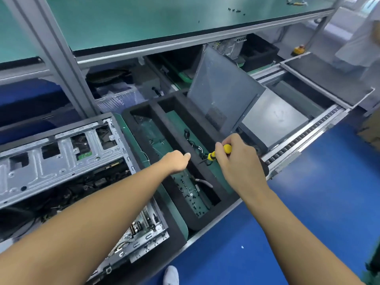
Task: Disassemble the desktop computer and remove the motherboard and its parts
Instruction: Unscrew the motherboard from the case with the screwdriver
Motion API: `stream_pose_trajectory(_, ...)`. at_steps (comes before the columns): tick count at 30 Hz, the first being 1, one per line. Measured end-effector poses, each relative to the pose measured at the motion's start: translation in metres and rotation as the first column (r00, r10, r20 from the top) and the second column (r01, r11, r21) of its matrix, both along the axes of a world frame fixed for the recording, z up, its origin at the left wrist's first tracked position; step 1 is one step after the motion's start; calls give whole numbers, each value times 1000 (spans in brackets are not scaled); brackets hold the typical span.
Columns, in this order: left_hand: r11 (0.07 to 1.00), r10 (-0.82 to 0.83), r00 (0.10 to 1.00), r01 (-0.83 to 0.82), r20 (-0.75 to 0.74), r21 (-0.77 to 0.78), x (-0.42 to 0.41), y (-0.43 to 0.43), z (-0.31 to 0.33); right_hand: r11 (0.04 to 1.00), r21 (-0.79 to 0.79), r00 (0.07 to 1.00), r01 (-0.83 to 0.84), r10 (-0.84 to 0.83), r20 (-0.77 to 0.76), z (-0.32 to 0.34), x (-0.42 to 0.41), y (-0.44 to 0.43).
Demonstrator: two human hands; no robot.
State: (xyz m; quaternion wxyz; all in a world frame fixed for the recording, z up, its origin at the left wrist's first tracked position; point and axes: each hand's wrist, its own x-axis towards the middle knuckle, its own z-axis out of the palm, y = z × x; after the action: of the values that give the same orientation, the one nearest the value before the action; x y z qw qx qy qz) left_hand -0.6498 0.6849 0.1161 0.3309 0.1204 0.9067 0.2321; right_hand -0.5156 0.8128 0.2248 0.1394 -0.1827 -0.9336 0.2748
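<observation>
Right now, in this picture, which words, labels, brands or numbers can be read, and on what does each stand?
No text is readable anywhere in this view.
Computer case: bare stamped metal, no legible marking.
Green board inside it: any print is too small.
Yellow screwdriver in the right hand: no brand visible.
Grey panel: faint marks only, too blurred.

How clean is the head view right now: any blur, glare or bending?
Head view: no strong glare; sharp on the screwdriver and right hand; shelf rail bows from the wide lens; top right corner blurred; dim beneath the rail.
</observation>
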Motion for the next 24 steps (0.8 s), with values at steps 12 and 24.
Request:
stream_pose_trajectory(12, 696, 263, 963, -143, -64, 704, 4, -131, 78, 930, -121, 882, -348, 281, -379, 42, -27, -91)
stream_pose_trajectory(24, 953, 57, 992, -20, -115, 301, 40, -263, 32, 756, -129, 767, -642, 636, -84, 19, -44, -177)
